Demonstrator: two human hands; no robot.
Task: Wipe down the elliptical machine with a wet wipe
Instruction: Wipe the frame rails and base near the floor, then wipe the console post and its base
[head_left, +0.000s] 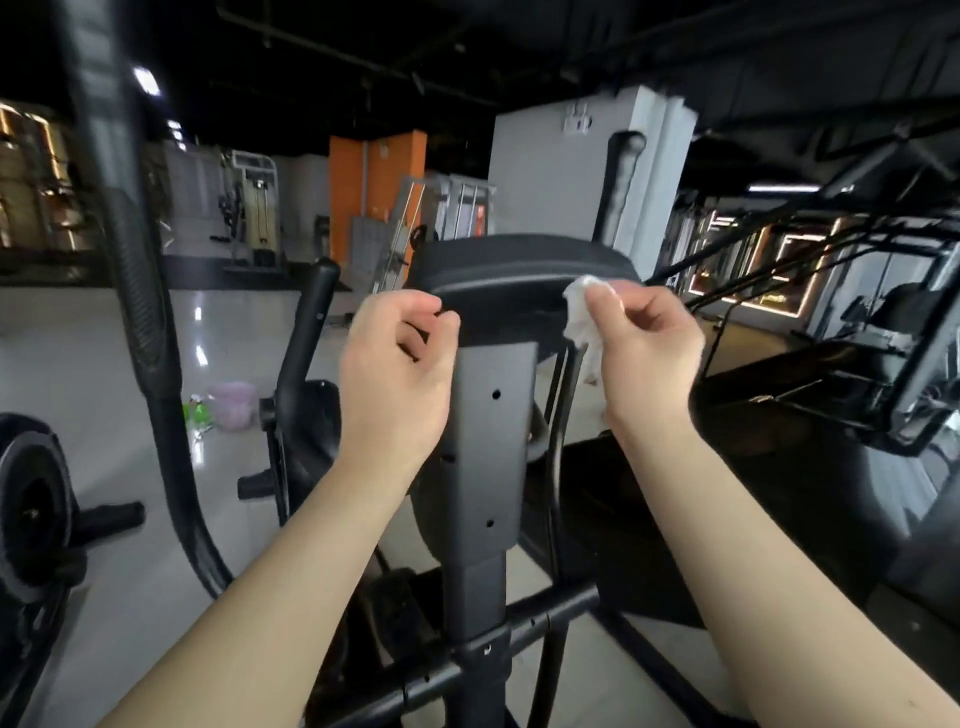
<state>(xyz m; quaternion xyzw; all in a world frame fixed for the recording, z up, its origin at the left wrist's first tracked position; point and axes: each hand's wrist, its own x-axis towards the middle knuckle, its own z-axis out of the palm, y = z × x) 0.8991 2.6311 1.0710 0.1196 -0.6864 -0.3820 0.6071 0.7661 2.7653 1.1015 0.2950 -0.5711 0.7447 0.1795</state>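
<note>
The right hand (649, 343) holds a crumpled white wet wipe (582, 312) in its grip just beside the right end of the black plastic elliptical console (519, 270), while the left hand (400, 358) curls, seemingly empty, at the opposite end.

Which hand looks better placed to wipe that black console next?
Right. The right hand pinches the wet wipe at the right edge of the console, so it could likely start wiping directly. The left hand is curled and holds no wipe.

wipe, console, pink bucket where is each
wipe (577, 314), head view, crumpled middle
console (514, 265), head view, back of its black housing
pink bucket (235, 410), head view, its side wall
</note>
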